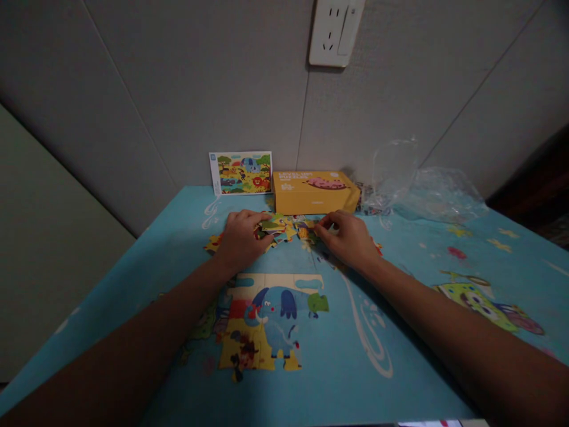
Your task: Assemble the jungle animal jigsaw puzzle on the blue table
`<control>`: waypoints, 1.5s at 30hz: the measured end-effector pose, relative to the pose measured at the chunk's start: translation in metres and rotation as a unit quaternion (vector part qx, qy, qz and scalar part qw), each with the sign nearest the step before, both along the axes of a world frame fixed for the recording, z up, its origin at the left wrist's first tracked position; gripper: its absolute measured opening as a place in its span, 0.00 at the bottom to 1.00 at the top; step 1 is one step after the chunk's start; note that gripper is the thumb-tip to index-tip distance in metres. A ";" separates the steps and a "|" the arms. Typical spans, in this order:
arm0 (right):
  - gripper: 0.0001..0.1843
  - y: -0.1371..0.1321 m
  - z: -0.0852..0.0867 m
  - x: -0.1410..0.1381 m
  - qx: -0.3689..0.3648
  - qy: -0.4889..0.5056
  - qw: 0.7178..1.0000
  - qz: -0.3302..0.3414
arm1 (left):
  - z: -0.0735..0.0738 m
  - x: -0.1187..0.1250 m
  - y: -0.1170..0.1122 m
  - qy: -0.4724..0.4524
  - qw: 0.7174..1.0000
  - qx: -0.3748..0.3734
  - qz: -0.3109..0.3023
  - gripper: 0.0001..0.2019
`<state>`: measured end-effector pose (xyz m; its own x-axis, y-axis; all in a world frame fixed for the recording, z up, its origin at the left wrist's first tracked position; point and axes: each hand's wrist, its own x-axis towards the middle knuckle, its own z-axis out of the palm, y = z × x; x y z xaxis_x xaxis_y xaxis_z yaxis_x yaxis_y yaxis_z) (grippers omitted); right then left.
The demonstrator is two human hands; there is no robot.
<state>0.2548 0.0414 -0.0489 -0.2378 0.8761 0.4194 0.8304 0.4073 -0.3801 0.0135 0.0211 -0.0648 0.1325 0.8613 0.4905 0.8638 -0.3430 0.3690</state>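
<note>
Loose jigsaw puzzle pieces (281,224) lie in a heap in front of the yellow box, mostly yellow and green. My left hand (242,238) curls at the heap's left side, its thumb and fingers closed round some pieces. On the other side, my right hand (345,237) pinches at a piece with thumb and forefinger; its fingertips partly cover it. Nearer to me, between my forearms, a joined part of the puzzle (278,320) shows a blue elephant. A green-ended piece (317,302) juts from its right edge, and my left forearm is close to its left side.
A picture card (241,173) of the animal scene leans on the wall beside the yellow puzzle box (315,193). Crumpled clear plastic (438,193) lies at the back right. The blue patterned tablecloth (427,350) covers the table. A wall socket (336,32) is above.
</note>
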 end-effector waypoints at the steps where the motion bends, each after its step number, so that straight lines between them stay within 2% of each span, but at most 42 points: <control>1: 0.08 -0.002 0.001 -0.002 -0.004 0.008 1.000 0.010 | 0.000 0.000 0.000 0.000 1.000 0.000 0.003 0.20; 3: 0.08 -0.006 0.002 -0.005 -0.017 0.021 0.999 0.028 | -0.001 0.000 -0.001 -0.001 1.000 0.005 0.003 0.21; 9: 0.09 -0.014 0.006 -0.011 -0.058 0.036 0.996 0.054 | -0.002 0.001 -0.001 -0.009 1.000 0.018 -0.003 0.12; 16: 0.10 -0.015 0.006 -0.013 -0.071 0.041 0.995 0.060 | 0.005 0.003 -0.003 0.000 1.000 0.019 -0.016 0.21; 21: 0.10 -0.016 0.006 -0.013 -0.074 0.038 0.994 0.068 | 0.004 0.000 -0.002 -0.003 1.000 0.004 -0.013 0.27; 27: 0.11 -0.016 0.006 -0.014 -0.076 0.037 0.994 0.067 | 0.004 0.001 -0.003 -0.014 1.000 0.018 -0.015 0.23; 32: 0.12 -0.016 0.005 -0.014 -0.085 0.049 0.993 0.062 | 0.008 0.002 -0.005 -0.006 1.000 -0.007 -0.009 0.23; 37: 0.12 -0.016 0.005 -0.013 -0.089 0.055 0.993 0.063 | 0.005 0.000 -0.002 0.006 1.000 -0.030 0.006 0.27; 42: 0.11 -0.017 0.007 -0.015 -0.091 0.048 0.993 0.055 | 0.002 -0.001 0.000 0.014 0.997 -0.060 0.038 0.22; 45: 0.12 -0.018 0.006 -0.015 -0.094 0.047 0.993 0.055 | 0.000 -0.001 0.001 -0.002 0.998 -0.046 0.035 0.24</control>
